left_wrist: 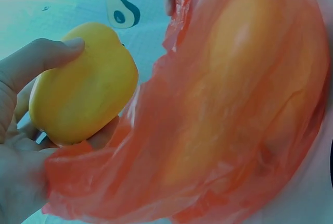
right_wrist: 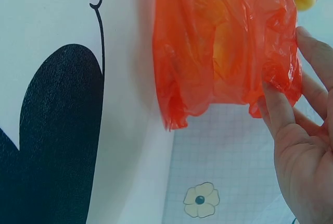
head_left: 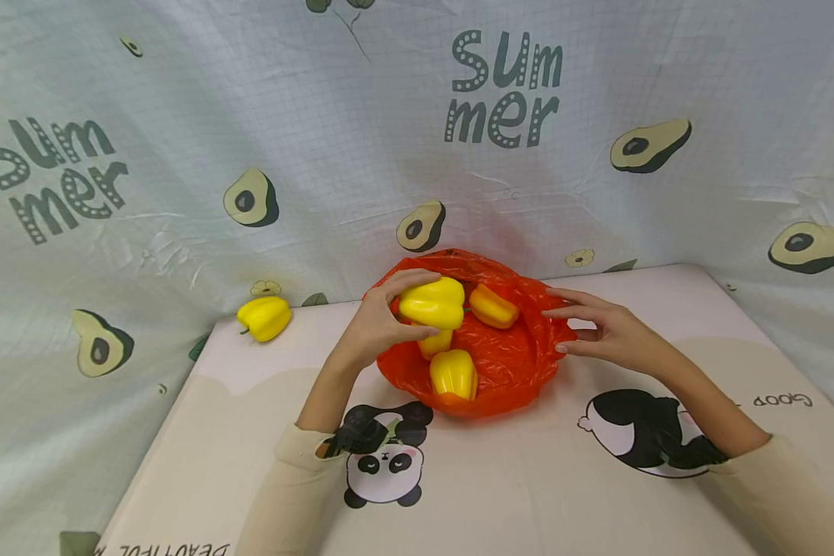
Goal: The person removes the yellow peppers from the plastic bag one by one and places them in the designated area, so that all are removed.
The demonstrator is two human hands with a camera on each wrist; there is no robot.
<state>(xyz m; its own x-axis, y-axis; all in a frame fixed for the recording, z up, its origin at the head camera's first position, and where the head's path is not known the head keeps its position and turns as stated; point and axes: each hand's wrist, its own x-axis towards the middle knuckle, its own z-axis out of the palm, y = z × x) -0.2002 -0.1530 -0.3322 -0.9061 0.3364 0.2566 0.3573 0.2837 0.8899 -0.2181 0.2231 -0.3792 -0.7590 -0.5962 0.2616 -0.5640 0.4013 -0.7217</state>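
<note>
A yellow bell pepper (head_left: pixel 432 303) is gripped in my left hand (head_left: pixel 375 324), over the left side of an open red plastic bag (head_left: pixel 489 355). Inside the bag lie more peppers: a yellow one (head_left: pixel 454 374) at the front, an orange-yellow one (head_left: pixel 493 306) at the back right, and one partly hidden beneath the held pepper. The left wrist view shows the thumb on top of the held pepper (left_wrist: pixel 86 83) and fingers beneath it. On the bag's right side, my right hand (head_left: pixel 608 332) holds the rim, with thumb and fingers on the thin plastic (right_wrist: pixel 281 73).
Another yellow bell pepper (head_left: pixel 264 318) lies at the table's back left corner. A light cloth with panda prints covers the table (head_left: pixel 514 486). Behind it hangs a white curtain (head_left: pixel 347 154) printed with avocados, close to the bag's back edge.
</note>
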